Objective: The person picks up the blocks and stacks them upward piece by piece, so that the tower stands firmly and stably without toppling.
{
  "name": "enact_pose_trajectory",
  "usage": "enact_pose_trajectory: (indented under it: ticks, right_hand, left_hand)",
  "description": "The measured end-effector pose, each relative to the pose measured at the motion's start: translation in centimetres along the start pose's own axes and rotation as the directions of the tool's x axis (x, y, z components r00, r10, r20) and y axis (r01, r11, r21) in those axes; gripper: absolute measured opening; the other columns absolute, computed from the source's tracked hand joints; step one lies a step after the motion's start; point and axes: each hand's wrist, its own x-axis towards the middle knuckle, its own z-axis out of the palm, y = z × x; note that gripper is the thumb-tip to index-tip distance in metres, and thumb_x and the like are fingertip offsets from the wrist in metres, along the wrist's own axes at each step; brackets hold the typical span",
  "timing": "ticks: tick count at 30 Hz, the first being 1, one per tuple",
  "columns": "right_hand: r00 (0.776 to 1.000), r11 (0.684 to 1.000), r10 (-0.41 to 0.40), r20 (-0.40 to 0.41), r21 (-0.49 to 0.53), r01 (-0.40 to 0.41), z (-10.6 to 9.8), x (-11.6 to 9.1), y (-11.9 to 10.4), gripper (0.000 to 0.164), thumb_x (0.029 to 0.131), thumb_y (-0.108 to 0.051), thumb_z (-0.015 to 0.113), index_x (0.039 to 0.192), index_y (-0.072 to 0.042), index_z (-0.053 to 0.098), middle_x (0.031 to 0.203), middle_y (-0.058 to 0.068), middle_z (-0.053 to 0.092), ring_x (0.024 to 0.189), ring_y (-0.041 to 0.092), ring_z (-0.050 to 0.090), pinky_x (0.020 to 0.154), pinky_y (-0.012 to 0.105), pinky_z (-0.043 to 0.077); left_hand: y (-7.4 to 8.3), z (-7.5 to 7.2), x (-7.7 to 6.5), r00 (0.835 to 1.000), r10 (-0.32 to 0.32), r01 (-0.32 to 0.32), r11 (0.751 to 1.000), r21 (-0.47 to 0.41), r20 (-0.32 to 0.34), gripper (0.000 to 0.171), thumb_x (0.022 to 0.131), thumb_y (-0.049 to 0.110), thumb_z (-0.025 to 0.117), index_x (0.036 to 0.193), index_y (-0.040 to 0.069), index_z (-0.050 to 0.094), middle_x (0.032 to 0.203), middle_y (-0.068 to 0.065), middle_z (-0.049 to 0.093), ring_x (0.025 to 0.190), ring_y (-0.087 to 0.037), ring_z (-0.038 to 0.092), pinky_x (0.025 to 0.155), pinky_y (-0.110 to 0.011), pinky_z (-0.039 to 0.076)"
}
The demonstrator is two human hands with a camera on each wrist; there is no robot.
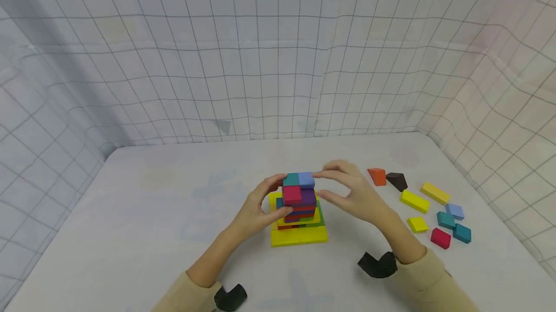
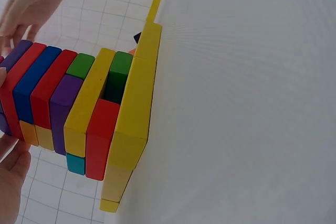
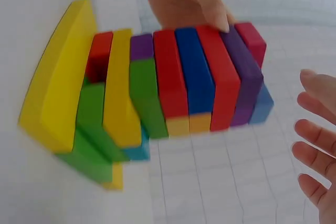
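A tower of coloured wooden blocks (image 1: 308, 199) stands on a wide yellow base (image 1: 299, 238) in the middle of the table. On top sit a teal block (image 1: 290, 179), a light blue block (image 1: 306, 180) and a crimson block (image 1: 292, 195). My left hand (image 1: 259, 201) grips the tower's upper part from the left, thumb in front and fingers behind. Close to the light blue block is my right hand (image 1: 355, 195), its fingers spread. In the right wrist view that hand (image 3: 321, 129) is apart from the tower and holds nothing.
Loose blocks lie at the right: an orange wedge (image 1: 377, 177), a black block (image 1: 397, 181), yellow blocks (image 1: 414, 201), teal blocks (image 1: 462, 233), a light blue block (image 1: 454, 211) and a crimson block (image 1: 440, 238). Behind the white table (image 1: 165, 215) hangs a gridded white sheet (image 1: 269, 61).
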Motion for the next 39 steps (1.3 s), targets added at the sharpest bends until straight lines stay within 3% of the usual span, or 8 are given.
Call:
enact_pose_trajectory:
  ticks: [4, 10, 15, 20, 24, 30, 34, 39]
  right_hand:
    - [0.992, 0.989, 0.118, -0.048, -0.078, -0.122, -2.6, -4.2, 2.5, 0.038, 0.071, -0.003, 0.076, 0.107, -0.009, 0.066, 0.101, -0.001, 0.058, 0.093, 0.014, 0.051, 0.081, 0.015, 0.042]
    - [0.939, 0.911, 0.341, -0.049, -0.232, -0.342, -6.7, -11.8, 5.2, 0.037, 0.069, 0.003, 0.075, 0.103, -0.005, 0.065, 0.095, 0.001, 0.059, 0.083, 0.011, 0.050, 0.074, 0.010, 0.039]
    - [0.901, 0.852, 0.433, -0.035, -0.310, -0.422, -9.3, -17.2, 5.7, 0.033, 0.066, 0.000, 0.077, 0.097, -0.005, 0.066, 0.091, 0.002, 0.059, 0.080, 0.004, 0.049, 0.070, 0.007, 0.038]
    - [0.864, 0.822, 0.503, -0.019, -0.299, -0.485, -10.3, -20.6, 5.7, 0.038, 0.060, -0.005, 0.082, 0.095, -0.007, 0.067, 0.085, -0.006, 0.055, 0.074, -0.001, 0.044, 0.060, 0.010, 0.039]
    - [0.840, 0.794, 0.542, -0.023, -0.315, -0.521, -10.4, -21.6, 5.7, 0.042, 0.058, -0.007, 0.083, 0.096, -0.008, 0.066, 0.085, -0.010, 0.053, 0.073, -0.001, 0.042, 0.056, 0.015, 0.041]
    - [0.845, 0.791, 0.533, -0.040, -0.332, -0.514, -10.2, -21.3, 5.7, 0.044, 0.056, -0.002, 0.083, 0.096, -0.005, 0.066, 0.087, 0.000, 0.059, 0.073, -0.003, 0.044, 0.057, 0.013, 0.042]
    - [0.882, 0.828, 0.464, -0.081, -0.313, -0.464, -10.0, -19.6, 5.3, 0.046, 0.055, 0.003, 0.082, 0.096, -0.004, 0.065, 0.089, 0.004, 0.062, 0.072, -0.002, 0.047, 0.058, 0.009, 0.042]
    - [0.937, 0.908, 0.340, -0.074, -0.233, -0.348, -8.9, -14.7, 4.3, 0.051, 0.055, 0.007, 0.081, 0.102, -0.006, 0.065, 0.092, -0.001, 0.062, 0.076, 0.002, 0.048, 0.062, 0.010, 0.042]
  left_hand:
    - [0.2, 0.0, 0.0, 0.999, -0.039, 0.039, 0.999, -0.005, 0.004, 0.061, 0.077, -0.003, 0.069, 0.129, -0.006, 0.039, 0.126, -0.022, 0.048, 0.113, -0.035, 0.048, 0.095, -0.053, 0.039]
    - [0.4, 0.0, 0.0, 0.999, -0.054, 0.054, 0.999, -0.003, 0.006, 0.061, 0.077, -0.003, 0.069, 0.130, -0.006, 0.039, 0.127, -0.022, 0.048, 0.114, -0.035, 0.047, 0.095, -0.053, 0.039]
    - [0.4, -0.1, 0.0, 0.998, -0.055, 0.055, 0.998, -0.002, 0.006, 0.061, 0.077, -0.003, 0.068, 0.130, -0.006, 0.039, 0.127, -0.021, 0.048, 0.114, -0.034, 0.048, 0.095, -0.052, 0.039]
    - [0.3, -0.1, 0.0, 0.999, -0.052, 0.053, 0.999, -0.011, 0.008, 0.061, 0.077, -0.003, 0.068, 0.130, -0.006, 0.038, 0.127, -0.022, 0.048, 0.113, -0.035, 0.048, 0.096, -0.052, 0.039]
    - [0.3, 0.0, 0.0, 0.999, -0.039, 0.040, 0.999, -0.016, 0.006, 0.061, 0.077, -0.004, 0.068, 0.130, -0.006, 0.039, 0.126, -0.023, 0.048, 0.113, -0.036, 0.048, 0.095, -0.053, 0.038]
    - [0.3, -0.1, 0.0, 0.999, -0.039, 0.039, 0.999, -0.010, 0.002, 0.060, 0.077, -0.004, 0.068, 0.129, -0.006, 0.039, 0.126, -0.022, 0.048, 0.113, -0.036, 0.048, 0.096, -0.052, 0.039]
    - [0.3, -0.1, 0.0, 0.999, -0.049, 0.049, 0.999, -0.006, 0.004, 0.060, 0.077, -0.003, 0.068, 0.130, -0.006, 0.039, 0.127, -0.021, 0.048, 0.113, -0.035, 0.048, 0.096, -0.052, 0.039]
    - [0.2, -0.1, 0.0, 0.999, -0.047, 0.048, 0.999, -0.012, 0.009, 0.061, 0.077, -0.003, 0.068, 0.130, -0.006, 0.039, 0.126, -0.021, 0.048, 0.111, -0.034, 0.048, 0.095, -0.053, 0.039]
